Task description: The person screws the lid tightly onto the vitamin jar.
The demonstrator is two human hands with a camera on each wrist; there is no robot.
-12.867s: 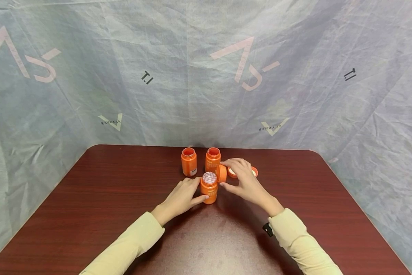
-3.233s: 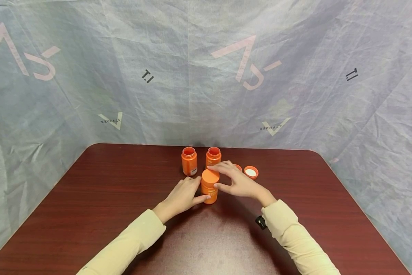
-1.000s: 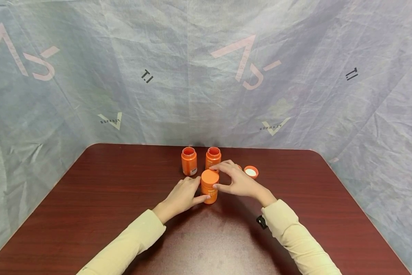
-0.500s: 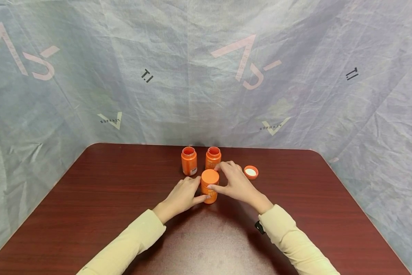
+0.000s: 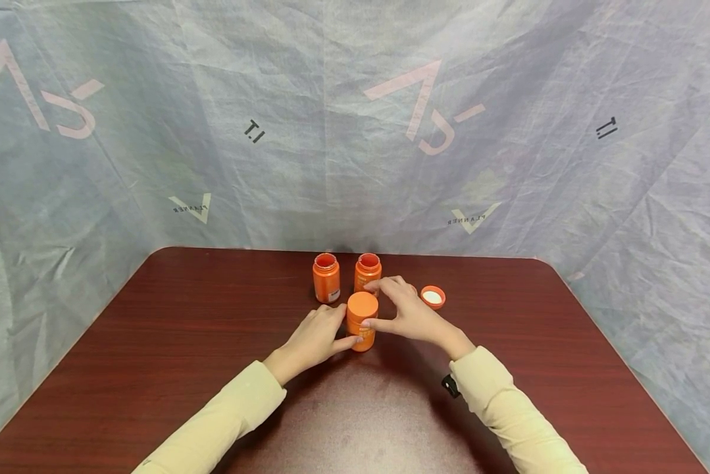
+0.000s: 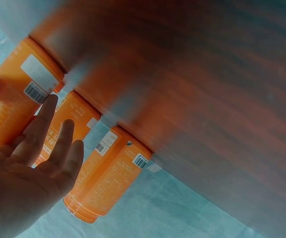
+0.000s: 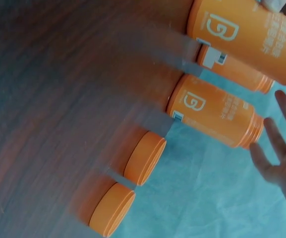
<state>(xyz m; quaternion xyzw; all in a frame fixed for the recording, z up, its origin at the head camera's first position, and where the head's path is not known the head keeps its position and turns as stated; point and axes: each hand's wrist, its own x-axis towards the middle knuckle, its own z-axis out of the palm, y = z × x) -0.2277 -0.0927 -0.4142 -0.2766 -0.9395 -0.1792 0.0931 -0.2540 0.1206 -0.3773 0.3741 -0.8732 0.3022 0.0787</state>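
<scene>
An orange pill bottle (image 5: 362,334) stands upright on the table, its orange screw lid (image 5: 363,304) on top. My left hand (image 5: 310,339) grips the bottle from the left, thumb across the front; in the left wrist view, several fingers (image 6: 63,144) spread beside the bottle (image 6: 21,94). My right hand (image 5: 412,315) holds the lid from the right, thumb at its front edge and fingertips toward the back. The right wrist view shows the bottle (image 7: 249,37) at the top, but its lid is mostly cut off by the frame edge.
Two lidless orange bottles, one left (image 5: 326,280) and one right (image 5: 367,271), stand upright behind. A loose lid (image 5: 433,297) lies to the right, white inside up. Another loose lid (image 7: 145,157) is mostly hidden behind my right hand in the head view. A cloth backdrop (image 5: 325,131) hangs behind the table.
The lid, held beside the sealed bottle in the oldest frame, now sits on it. Over the last half second my right hand has turned slightly, its thumb shifting right. My left hand stays put.
</scene>
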